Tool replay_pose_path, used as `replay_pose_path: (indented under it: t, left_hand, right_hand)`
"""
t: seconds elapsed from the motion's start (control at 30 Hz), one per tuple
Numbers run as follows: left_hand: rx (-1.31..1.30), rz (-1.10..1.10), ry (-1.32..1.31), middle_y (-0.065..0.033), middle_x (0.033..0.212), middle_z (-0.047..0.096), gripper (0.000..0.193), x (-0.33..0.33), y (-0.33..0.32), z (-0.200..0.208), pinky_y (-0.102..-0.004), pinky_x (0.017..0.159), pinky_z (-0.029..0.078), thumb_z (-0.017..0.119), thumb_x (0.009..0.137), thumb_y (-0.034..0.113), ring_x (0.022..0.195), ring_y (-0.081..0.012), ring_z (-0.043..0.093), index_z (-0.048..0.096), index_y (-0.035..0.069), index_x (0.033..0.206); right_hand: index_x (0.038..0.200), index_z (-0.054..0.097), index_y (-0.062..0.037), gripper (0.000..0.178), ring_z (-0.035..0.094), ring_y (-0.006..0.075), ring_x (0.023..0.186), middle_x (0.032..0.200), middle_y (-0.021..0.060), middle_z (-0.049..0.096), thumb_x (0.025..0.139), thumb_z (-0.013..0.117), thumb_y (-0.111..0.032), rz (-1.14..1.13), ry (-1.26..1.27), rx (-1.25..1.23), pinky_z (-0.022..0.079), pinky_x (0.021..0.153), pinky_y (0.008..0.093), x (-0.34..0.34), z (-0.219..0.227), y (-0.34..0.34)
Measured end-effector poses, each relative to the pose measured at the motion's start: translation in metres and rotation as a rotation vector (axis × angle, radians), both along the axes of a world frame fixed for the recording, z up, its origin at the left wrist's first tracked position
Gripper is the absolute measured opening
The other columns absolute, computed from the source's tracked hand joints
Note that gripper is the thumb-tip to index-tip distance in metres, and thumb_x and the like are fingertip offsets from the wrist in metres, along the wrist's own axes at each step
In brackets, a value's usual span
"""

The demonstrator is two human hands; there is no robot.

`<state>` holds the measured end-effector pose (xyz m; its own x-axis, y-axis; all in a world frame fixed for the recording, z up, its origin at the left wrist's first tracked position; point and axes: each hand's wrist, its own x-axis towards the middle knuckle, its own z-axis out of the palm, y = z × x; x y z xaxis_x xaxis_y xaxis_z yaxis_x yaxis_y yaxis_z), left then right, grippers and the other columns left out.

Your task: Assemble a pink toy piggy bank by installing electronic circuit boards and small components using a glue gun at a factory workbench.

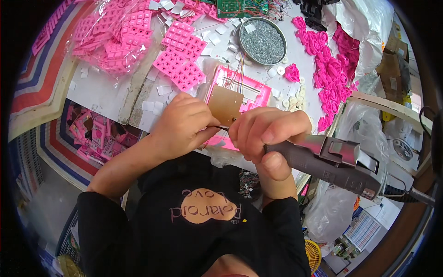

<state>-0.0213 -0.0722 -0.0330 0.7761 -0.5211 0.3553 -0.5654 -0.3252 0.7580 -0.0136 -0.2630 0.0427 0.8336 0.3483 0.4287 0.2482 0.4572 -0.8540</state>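
Observation:
A dark grey electric screwdriver lies across my right hand, whose fingers are wrapped round its front part. Its thin dark bit points left toward my left hand. Thumb and forefinger of that hand pinch together at the tip of the bit; what is between them is too small to make out. Just beyond both hands lies an open pink plastic housing, with a brown board and thin wires in it. My hands cover part of its near side.
Behind the housing stands a round bowl of small metal screws. Pink keypads and a clear bag of keypads lie left. Pink coiled pieces and white round pieces lie right. Green circuit boards are at the back.

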Motion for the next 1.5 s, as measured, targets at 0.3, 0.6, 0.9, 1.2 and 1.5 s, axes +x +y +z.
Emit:
replay_pose_path:
  t: [0.3, 0.6, 0.9, 1.2, 1.5]
  left_hand:
    - [0.256, 0.155, -0.122, -0.0038, 0.114, 0.062, 0.035, -0.008, 0.002, -0.001, -0.045, 0.095, 0.034, 0.081, 0.073, 0.031, 0.106, -0.0234, 0.055, 0.071, 0.009, 0.098]
    - [0.301, 0.194, -0.078, -0.0048, 0.114, 0.061, 0.033, -0.016, 0.002, -0.006, -0.0488, 0.098, 0.031, 0.079, 0.076, 0.031, 0.109, -0.0233, 0.054, 0.072, 0.01, 0.1]
    - [0.255, 0.201, 0.025, -0.004, 0.095, 0.055, 0.022, -0.045, -0.007, -0.001, -0.0435, 0.087, 0.033, 0.079, 0.074, 0.028, 0.095, -0.0234, 0.054, 0.067, 0.011, 0.083]
    - [0.06, 0.143, 0.383, -0.0101, 0.089, 0.053, 0.013, -0.016, 0.008, 0.013, -0.0373, 0.072, 0.041, 0.073, 0.076, 0.009, 0.083, -0.0275, 0.055, 0.062, 0.003, 0.079]
    - [0.256, 0.167, 0.097, -0.0123, 0.096, 0.058, 0.017, 0.005, 0.018, 0.006, -0.039, 0.078, 0.046, 0.07, 0.08, 0.005, 0.09, -0.033, 0.059, 0.06, 0.002, 0.093]
  right_hand:
    - [0.107, 0.041, -0.0069, 0.025, 0.044, 0.0135, 0.048, 0.061, 0.0057, 0.05, 0.094, 0.063, -0.013, -0.251, -0.045, -0.2, 0.046, 0.052, 0.034, 0.029, -0.038, 0.008]
    - [0.101, 0.044, -0.0049, 0.024, 0.053, 0.0134, 0.055, 0.067, 0.0071, 0.056, 0.091, 0.065, -0.006, -0.207, -0.267, -0.593, 0.049, 0.056, 0.0314, 0.043, -0.049, 0.007]
    - [0.102, 0.048, -0.0027, 0.025, 0.054, 0.0131, 0.058, 0.073, 0.0074, 0.059, 0.089, 0.069, -0.006, -0.153, -0.135, -0.413, 0.048, 0.056, 0.0293, 0.049, -0.055, 0.009]
    - [0.146, 0.036, -0.0009, 0.068, 0.064, 0.023, 0.09, 0.101, 0.0161, 0.065, 0.087, 0.069, -0.004, -0.446, -0.01, -0.326, 0.054, 0.079, 0.0382, 0.043, -0.001, -0.04]
    - [0.11, 0.069, -0.0101, 0.039, 0.055, 0.0291, 0.112, 0.116, 0.0059, 0.064, 0.072, 0.075, -0.005, -0.332, -0.552, -1.085, 0.047, 0.09, 0.0414, -0.05, -0.048, -0.063]
